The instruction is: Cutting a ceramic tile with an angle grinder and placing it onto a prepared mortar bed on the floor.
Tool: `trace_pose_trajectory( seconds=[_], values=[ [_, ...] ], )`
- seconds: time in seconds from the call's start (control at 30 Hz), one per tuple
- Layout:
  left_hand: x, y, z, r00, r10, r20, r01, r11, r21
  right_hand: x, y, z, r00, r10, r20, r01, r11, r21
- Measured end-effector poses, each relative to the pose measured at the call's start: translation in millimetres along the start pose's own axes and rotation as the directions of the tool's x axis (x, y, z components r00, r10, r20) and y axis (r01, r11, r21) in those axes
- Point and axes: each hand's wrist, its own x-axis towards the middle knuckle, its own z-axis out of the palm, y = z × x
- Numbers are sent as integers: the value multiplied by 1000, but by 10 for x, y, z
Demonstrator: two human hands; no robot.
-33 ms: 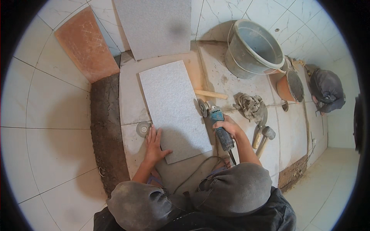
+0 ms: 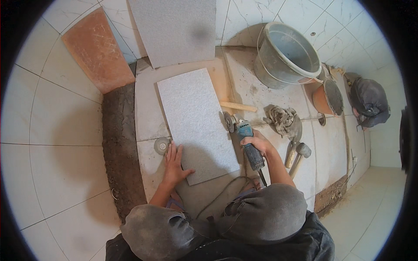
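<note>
A light grey speckled tile [image 2: 196,117] lies at a slant on the floor before me. My left hand [image 2: 175,167] is at its left edge, fingers outstretched, beside a small round disc [image 2: 161,146]. My right hand [image 2: 260,143] grips a teal and black angle grinder [image 2: 249,145], whose wheel [image 2: 230,122] is by the tile's right edge. A wooden handle [image 2: 241,106] lies beyond the grinder, and its cord runs down between my feet.
A large grey bucket [image 2: 274,74], a smaller orange container [image 2: 320,98], a crumpled cloth [image 2: 281,116], a mallet [image 2: 303,150] and a dark bundle [image 2: 368,100] are at the right. A grey slab [image 2: 174,30] and an orange board [image 2: 96,50] lean on the walls. A dirt trench [image 2: 117,143] runs left.
</note>
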Motion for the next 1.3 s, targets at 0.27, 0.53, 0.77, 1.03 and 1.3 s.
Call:
trace_pose_trajectory(
  seconds=[0.27, 0.53, 0.77, 1.03, 1.3],
  values=[
    [1, 4, -4, 1000, -4, 11, 4, 1000, -12, 42, 62, -35, 999, 30, -10, -30, 999, 26],
    [5, 22, -29, 1000, -7, 17, 7, 1000, 2, -5, 50, 4, 1000, 10, -20, -9, 999, 48],
    [25, 143, -61, 974, 120, -194, -155, 972, -176, -128, -17, 110, 994, -67, 82, 50, 979, 195],
    [498, 452, 47, 953, 2, 304, 303, -112, -947, -104, 52, 1207, 664, -254, 704, -354, 722, 594],
    [126, 557, -245, 988, 83, 133, 155, -646, -748, -75, -131, 1493, 939, -14, 344, 143, 925, -351]
  ],
)
